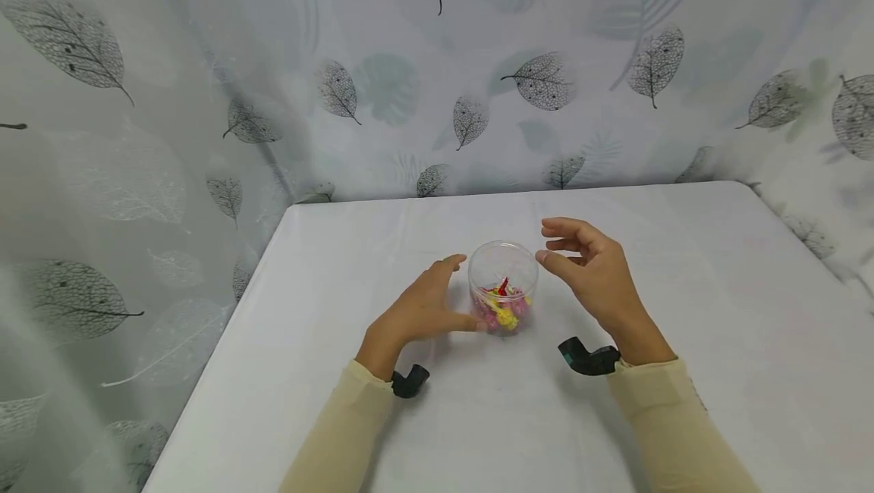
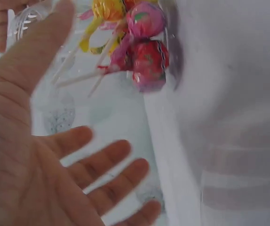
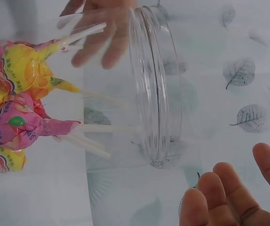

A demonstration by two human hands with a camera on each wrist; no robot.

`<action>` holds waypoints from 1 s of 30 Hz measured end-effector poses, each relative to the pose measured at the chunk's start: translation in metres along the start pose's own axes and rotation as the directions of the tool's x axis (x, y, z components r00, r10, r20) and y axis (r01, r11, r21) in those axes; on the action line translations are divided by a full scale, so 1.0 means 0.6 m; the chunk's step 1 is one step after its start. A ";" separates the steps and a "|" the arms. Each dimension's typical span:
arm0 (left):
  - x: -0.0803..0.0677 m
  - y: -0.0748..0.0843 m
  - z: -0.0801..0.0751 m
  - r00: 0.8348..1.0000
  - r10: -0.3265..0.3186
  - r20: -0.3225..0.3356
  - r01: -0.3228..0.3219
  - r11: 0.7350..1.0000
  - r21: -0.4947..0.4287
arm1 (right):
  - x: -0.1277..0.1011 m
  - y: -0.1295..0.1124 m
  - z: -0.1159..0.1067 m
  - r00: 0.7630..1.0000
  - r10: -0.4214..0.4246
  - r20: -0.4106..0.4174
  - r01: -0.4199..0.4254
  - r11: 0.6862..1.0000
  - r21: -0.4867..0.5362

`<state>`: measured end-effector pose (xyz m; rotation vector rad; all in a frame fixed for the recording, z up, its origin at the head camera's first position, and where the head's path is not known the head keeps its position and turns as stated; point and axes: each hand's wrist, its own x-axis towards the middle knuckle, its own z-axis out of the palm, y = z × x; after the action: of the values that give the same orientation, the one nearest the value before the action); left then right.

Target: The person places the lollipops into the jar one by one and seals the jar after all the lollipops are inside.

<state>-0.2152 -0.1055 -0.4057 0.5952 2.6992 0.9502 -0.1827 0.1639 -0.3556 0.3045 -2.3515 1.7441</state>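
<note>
The clear jar (image 1: 503, 287) of wrapped lollipops (image 1: 504, 309) stands upright, lidless, mid-table (image 1: 683, 288). It is flanked by the left hand (image 1: 425, 309) and right hand (image 1: 595, 273), fingers relaxed, nothing grasped. Gripping is judged not yet done.

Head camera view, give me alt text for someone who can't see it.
A clear jar of wrapped lollipops stands on a white table, with an open left hand and right hand at its sides. Leaf-print curtain behind.
</note>
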 end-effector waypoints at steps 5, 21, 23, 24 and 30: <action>-0.046 -0.007 -0.012 0.989 -0.149 0.015 0.136 0.938 0.317 | 0.001 -0.001 -0.001 1.000 0.019 0.010 -0.018 1.000 -0.011; -0.113 -0.016 -0.005 0.967 -0.252 -0.020 0.238 0.880 0.410 | -0.001 -0.002 -0.006 0.998 0.049 0.042 -0.048 0.999 -0.016; -0.113 -0.017 -0.006 0.970 -0.240 -0.023 0.228 0.883 0.410 | 0.000 -0.001 -0.006 0.998 0.049 0.044 -0.048 0.999 -0.014; -0.113 -0.018 -0.006 0.972 -0.235 -0.023 0.224 0.883 0.412 | 0.000 -0.001 -0.006 0.998 0.049 0.045 -0.048 0.999 -0.014; -0.109 -0.020 -0.011 0.980 -0.196 -0.027 0.191 0.901 0.390 | 0.001 0.001 -0.007 0.995 0.075 0.060 -0.072 0.996 -0.045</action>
<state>-0.1626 -0.1466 -0.4037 0.3834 2.8858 0.3535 -0.1833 0.1683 -0.3550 0.2724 -2.4702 1.7377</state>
